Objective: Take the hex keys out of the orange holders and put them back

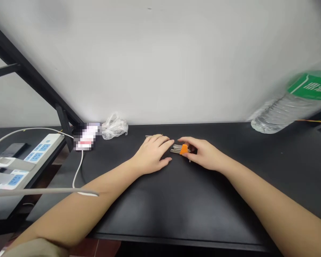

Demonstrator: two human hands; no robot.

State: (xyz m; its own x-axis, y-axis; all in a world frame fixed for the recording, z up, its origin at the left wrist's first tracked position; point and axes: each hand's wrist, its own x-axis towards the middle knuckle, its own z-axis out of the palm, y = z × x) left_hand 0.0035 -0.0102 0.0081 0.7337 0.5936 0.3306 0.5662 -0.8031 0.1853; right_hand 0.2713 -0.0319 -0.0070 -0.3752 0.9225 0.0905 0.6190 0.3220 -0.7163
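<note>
Right hand (pixel 203 153) curled narrow around an orange-handled hex key set (pixel 183 149), which sits just above the black desk (pixel 176 203); fingers (pixel 190 141) hide its far end. Left hand (pixel 152 153) open and flat, fingertips just beside the steel keys (pixel 177 149). Thin metal rod (pixel 152 136) mostly hidden behind that hand. Pixelated device (pixel 87 136) unreadable. Plastic bag (pixel 114 126) against the wall (pixel 160 53). Water bottle (pixel 291 103) blurred, cut off by the frame edge.

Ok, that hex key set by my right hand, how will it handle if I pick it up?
The hex key set probably feels stiff and heavy for its size: metal bars. Its orange holder bunches them, so rolling seems unlikely.
</note>
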